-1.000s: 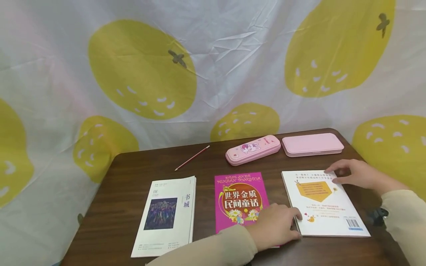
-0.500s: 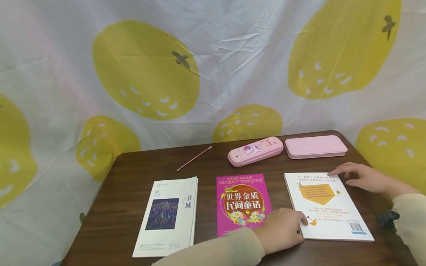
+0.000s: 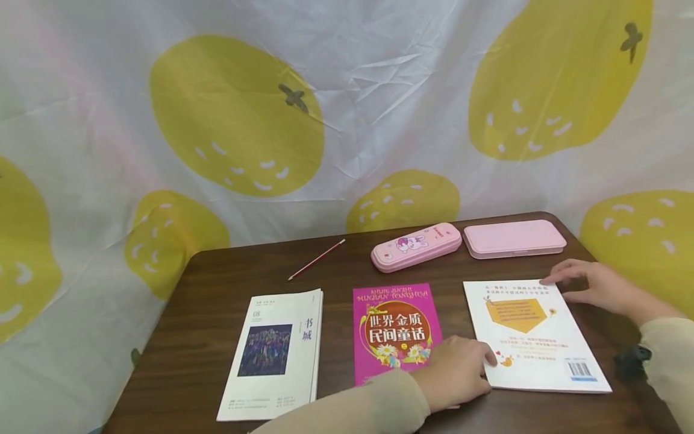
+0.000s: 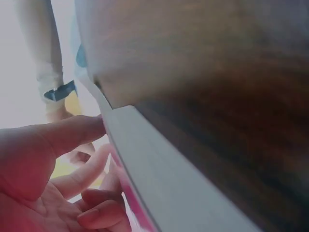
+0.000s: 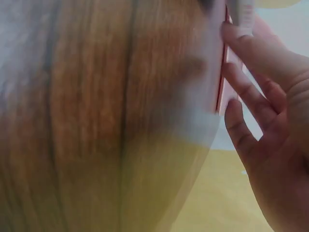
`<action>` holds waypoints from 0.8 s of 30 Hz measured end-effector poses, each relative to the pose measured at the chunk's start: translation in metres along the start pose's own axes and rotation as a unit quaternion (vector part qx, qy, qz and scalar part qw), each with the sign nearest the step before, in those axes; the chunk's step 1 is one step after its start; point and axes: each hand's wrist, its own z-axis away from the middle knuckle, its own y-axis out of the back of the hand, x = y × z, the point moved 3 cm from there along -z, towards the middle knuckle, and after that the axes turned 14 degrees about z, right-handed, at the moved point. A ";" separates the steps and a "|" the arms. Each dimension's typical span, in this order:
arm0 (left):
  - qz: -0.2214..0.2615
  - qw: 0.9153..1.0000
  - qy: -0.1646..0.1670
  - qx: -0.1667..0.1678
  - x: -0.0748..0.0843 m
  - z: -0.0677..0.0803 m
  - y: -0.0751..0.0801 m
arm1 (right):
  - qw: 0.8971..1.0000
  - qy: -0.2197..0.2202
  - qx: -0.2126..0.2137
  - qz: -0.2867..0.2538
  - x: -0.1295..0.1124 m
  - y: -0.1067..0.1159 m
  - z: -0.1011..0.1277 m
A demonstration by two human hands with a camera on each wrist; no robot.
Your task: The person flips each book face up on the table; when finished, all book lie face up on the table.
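Note:
In the head view a white paperback (image 3: 534, 343) lies face down at the right of the table, its barcode toward the near edge. My left hand (image 3: 455, 371) touches its left edge near the bottom corner, and covers the lower right part of a magenta storybook (image 3: 393, 325). At the paperback's top right corner, my right hand (image 3: 593, 286) rests its fingertips along the edge. The left wrist view shows the left thumb (image 4: 72, 135) against a book's page edge. Fairly straight, spread fingers (image 5: 246, 92) of the right hand appear in the right wrist view.
A white magazine (image 3: 271, 355) with a dark picture lies at the left of the brown table (image 3: 206, 307). Toward the back are a red pencil (image 3: 317, 260), a pink rabbit pencil case (image 3: 416, 247) and a plain pink case (image 3: 515, 239). A fruit-print curtain (image 3: 347, 120) hangs behind.
The head view has shifted slightly. My right fingertips have moved a little rightward at the paperback's top corner. The left hand stays at its left edge, and the other things lie as before.

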 end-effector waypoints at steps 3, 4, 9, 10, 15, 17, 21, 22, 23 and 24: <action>0.001 1.000 0.019 0.002 -0.004 0.005 0.003 | 1.000 0.009 0.011 -0.023 0.000 0.000 0.001; -0.005 1.000 0.025 0.006 -0.004 0.006 0.004 | 0.999 0.011 0.011 -0.041 0.000 0.001 0.000; -0.040 0.998 0.044 0.021 -0.004 0.011 0.010 | 0.993 0.036 0.004 -0.110 -0.004 0.014 -0.004; -0.041 0.998 0.045 0.024 -0.003 0.011 0.011 | 0.992 0.041 0.003 -0.117 -0.005 0.018 -0.005; -0.066 0.995 0.029 0.070 -0.003 0.018 0.017 | 0.991 0.032 0.002 -0.131 -0.009 0.033 -0.011; -0.072 0.993 0.021 0.095 -0.005 0.022 0.021 | 0.991 0.017 0.005 -0.129 -0.012 0.036 -0.014; -0.050 0.988 0.006 0.143 -0.008 0.033 0.027 | 0.989 -0.008 0.019 -0.145 -0.018 0.041 -0.017; -0.043 0.987 0.001 0.157 -0.009 0.035 0.030 | 0.988 -0.008 0.024 -0.150 -0.019 0.042 -0.018; -0.034 0.985 -0.004 0.170 -0.009 0.037 0.032 | 0.987 -0.015 0.027 -0.158 -0.019 0.043 -0.019; -0.028 0.983 -0.010 0.184 -0.009 0.038 0.034 | 0.985 -0.024 0.030 -0.168 -0.019 0.045 -0.020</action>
